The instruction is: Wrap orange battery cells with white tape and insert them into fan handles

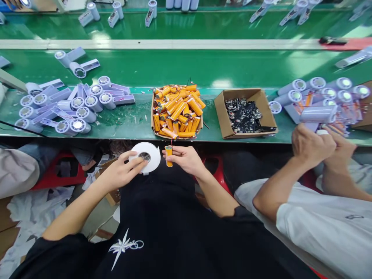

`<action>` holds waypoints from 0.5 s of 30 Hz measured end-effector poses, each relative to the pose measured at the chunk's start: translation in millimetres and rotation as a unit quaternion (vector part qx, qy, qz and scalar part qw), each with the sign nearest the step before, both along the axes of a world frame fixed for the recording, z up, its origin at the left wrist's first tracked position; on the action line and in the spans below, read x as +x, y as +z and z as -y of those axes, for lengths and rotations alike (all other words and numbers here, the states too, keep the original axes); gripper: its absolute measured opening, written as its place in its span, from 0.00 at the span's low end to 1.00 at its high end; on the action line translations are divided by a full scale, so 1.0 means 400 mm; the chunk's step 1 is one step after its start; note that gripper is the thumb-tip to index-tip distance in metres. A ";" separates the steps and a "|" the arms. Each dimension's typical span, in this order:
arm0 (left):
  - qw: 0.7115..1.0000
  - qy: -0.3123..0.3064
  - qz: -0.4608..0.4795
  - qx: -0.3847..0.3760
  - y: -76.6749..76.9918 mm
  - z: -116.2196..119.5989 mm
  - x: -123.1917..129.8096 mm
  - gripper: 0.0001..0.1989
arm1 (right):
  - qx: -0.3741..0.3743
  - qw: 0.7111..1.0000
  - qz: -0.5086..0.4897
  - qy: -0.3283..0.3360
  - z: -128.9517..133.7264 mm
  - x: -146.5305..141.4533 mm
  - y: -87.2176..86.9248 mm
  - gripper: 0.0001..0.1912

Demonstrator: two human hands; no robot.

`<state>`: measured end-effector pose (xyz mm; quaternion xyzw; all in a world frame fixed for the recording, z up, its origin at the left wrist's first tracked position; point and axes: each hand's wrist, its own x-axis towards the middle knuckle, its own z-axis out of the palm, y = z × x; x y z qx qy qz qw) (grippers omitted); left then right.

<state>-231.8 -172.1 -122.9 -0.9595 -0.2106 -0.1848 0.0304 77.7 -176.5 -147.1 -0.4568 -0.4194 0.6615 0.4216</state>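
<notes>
My left hand (pixel 123 169) grips a white tape roll (pixel 153 155), with its fingertips at the core. Just right of the roll, my right hand (pixel 186 158) pinches an orange battery cell (pixel 169 156), held roughly upright with a thin wire at its top. Roll and cell are apart, both in front of the bench edge. Beyond them on the bench stands a box (pixel 152 123) heaped with orange cells. To its right a cardboard box (pixel 222 116) holds black circuit boards.
Lilac housings (pixel 84 113) are piled at the left of the green bench (pixel 136 128). At right, a co-worker's hands (pixel 312 145) are near more housings (pixel 318 114). A white strip (pixel 180 44) crosses behind. Red stools (pixel 61 170) stand below.
</notes>
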 end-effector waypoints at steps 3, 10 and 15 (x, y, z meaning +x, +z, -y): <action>0.999 -0.028 -0.009 -0.026 0.008 -0.003 0.004 0.28 | 0.015 0.997 0.025 0.069 -0.012 0.010 0.019 0.25; 1.000 0.009 0.006 -0.027 -0.029 -0.007 0.028 0.29 | -0.002 0.999 -0.048 -0.026 -0.018 -0.048 -0.010 0.32; 0.978 0.148 0.145 0.002 -0.100 0.091 0.133 0.31 | 0.009 0.942 -0.168 -0.290 -0.012 -0.121 -0.059 0.34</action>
